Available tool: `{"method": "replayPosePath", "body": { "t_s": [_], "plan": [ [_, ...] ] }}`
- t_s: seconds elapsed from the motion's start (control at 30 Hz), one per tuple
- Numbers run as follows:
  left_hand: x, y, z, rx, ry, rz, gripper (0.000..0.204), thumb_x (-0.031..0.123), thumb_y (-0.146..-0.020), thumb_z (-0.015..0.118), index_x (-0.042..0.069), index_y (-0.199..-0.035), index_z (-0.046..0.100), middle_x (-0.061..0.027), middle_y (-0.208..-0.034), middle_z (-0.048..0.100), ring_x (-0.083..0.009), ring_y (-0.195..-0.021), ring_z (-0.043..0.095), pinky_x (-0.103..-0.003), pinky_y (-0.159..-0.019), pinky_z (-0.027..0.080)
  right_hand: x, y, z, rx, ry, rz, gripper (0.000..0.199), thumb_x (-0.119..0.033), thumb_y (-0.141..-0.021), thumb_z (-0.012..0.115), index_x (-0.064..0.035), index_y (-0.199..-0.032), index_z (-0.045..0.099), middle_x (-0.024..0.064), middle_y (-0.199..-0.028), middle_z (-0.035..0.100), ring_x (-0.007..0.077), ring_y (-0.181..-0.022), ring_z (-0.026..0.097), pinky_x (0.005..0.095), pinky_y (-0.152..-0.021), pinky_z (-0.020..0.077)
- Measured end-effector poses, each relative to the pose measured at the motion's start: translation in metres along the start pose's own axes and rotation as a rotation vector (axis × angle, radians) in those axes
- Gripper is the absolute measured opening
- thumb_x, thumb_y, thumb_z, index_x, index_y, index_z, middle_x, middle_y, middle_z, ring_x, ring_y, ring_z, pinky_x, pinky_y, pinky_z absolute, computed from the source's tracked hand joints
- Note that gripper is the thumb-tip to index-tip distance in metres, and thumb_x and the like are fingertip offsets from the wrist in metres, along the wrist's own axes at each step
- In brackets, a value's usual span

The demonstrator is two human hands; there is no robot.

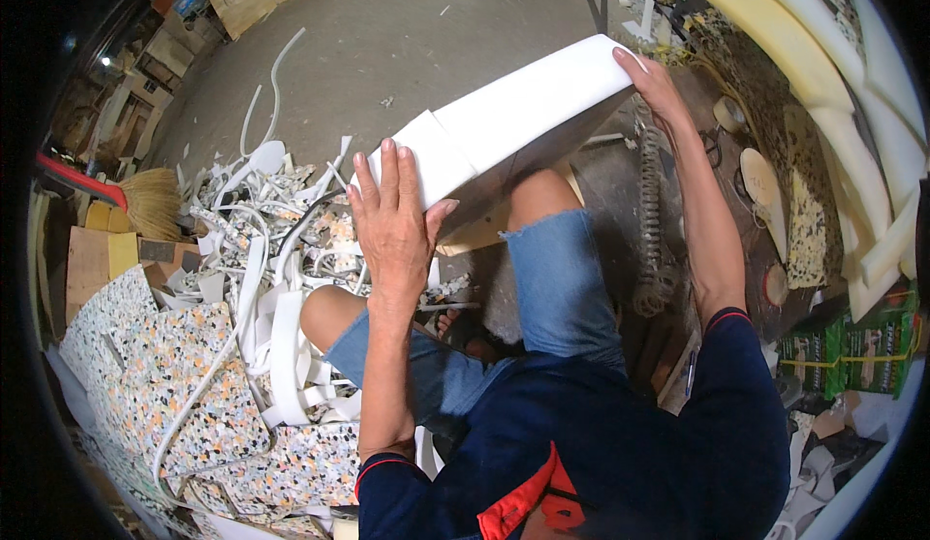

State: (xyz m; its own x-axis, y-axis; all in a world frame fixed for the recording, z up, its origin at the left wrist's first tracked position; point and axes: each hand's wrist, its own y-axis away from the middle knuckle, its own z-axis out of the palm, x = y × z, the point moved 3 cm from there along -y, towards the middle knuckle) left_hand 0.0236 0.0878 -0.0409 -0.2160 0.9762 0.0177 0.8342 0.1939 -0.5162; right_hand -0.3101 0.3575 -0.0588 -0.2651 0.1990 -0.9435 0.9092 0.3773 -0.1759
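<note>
A long block with a white foam face (542,94) lies slantwise above my knees, its right end farther away. Its near side is in shadow and looks brown. At its left end a seam or step crosses the white face. My left hand (392,211) rests flat on that end, fingers stretched out, thumb by the near edge. Around the far right end my right hand (655,87) is closed, with a thumb or finger on the white face and the other fingers mostly hidden. What lies under the block is partly hidden.
White foam offcuts (281,201) are heaped on the left, near a straw broom (153,203) and speckled foam sheets (184,375). On the right are a coiled hose (649,211), a wooden paddle-shaped piece (763,191), a tape roll (728,114), yellowish foam slabs (775,36) and green packets (877,346).
</note>
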Motion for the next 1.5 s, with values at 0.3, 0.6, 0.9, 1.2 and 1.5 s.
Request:
{"method": "replayPosePath", "body": {
  "t_s": [0.3, 0.6, 0.9, 1.2, 1.5],
  "plan": [
    [-0.002, 0.002, 0.005, 0.033, -0.051, 0.046, 0.082, 0.039, -0.088, 0.071, 0.004, -0.155, 0.037, -0.0169, -0.162, 0.034, -0.045, -0.151, 0.023, -0.06, -0.119, 0.026, 0.003, 0.018, -0.001, 0.205, -0.036, -0.009, 0.072, -0.057, -0.095, 0.062, 0.0031, -0.134, 0.061, 0.0158, -0.116, 0.069, 0.0256, -0.115, 0.061, 0.0377, -0.102, 0.0451],
    [-0.031, -0.005, 0.01, -0.067, 0.156, 0.096, 0.05, 0.034, -0.109, 0.038, 0.01, -0.154, 0.043, -0.0133, -0.161, 0.037, -0.0391, -0.152, 0.022, -0.05, -0.124, 0.017, 0.109, 0.289, -0.135, 0.4, 0.246, 0.411, 0.038, -0.037, -0.097, 0.066, -0.0016, -0.108, 0.073, 0.0146, -0.086, 0.073, 0.0188, -0.077, 0.072, 0.0371, -0.069, 0.0545],
    [-0.041, -0.046, 0.007, -0.103, 0.497, -0.133, 0.049, 0.034, -0.104, 0.058, 0.005, -0.143, 0.056, -0.0183, -0.146, 0.055, -0.0285, -0.134, 0.053, -0.043, -0.112, 0.042, 0.227, 0.558, -0.075, 0.214, 0.671, 1.194, 0.042, -0.041, -0.09, 0.069, 0.0003, -0.098, 0.072, 0.0265, -0.094, 0.072, 0.0426, -0.094, 0.071, 0.0504, -0.084, 0.0564],
    [-0.049, -0.06, 0.015, -0.197, 0.471, -0.219, 0.056, 0.036, -0.102, 0.06, -0.002, -0.143, 0.053, -0.0231, -0.141, 0.058, -0.031, -0.129, 0.057, -0.044, -0.108, 0.046, 0.252, 0.615, -0.048, 0.165, 0.693, 1.422, 0.034, -0.026, -0.085, 0.069, 0.0012, -0.105, 0.071, 0.0263, -0.107, 0.071, 0.0407, -0.105, 0.07, 0.0514, -0.088, 0.0579],
    [-0.038, -0.054, 0.001, -0.058, 0.558, -0.257, 0.046, 0.033, -0.093, 0.066, -0.001, -0.125, 0.068, -0.0247, -0.119, 0.068, -0.0367, -0.116, 0.064, -0.042, -0.1, 0.049, 0.309, 0.698, -0.059, -0.071, 0.812, 1.063, 0.048, -0.046, -0.087, 0.069, -0.0012, -0.104, 0.072, 0.0246, -0.094, 0.072, 0.0436, -0.09, 0.069, 0.0525, -0.081, 0.0543]
  ]
}}
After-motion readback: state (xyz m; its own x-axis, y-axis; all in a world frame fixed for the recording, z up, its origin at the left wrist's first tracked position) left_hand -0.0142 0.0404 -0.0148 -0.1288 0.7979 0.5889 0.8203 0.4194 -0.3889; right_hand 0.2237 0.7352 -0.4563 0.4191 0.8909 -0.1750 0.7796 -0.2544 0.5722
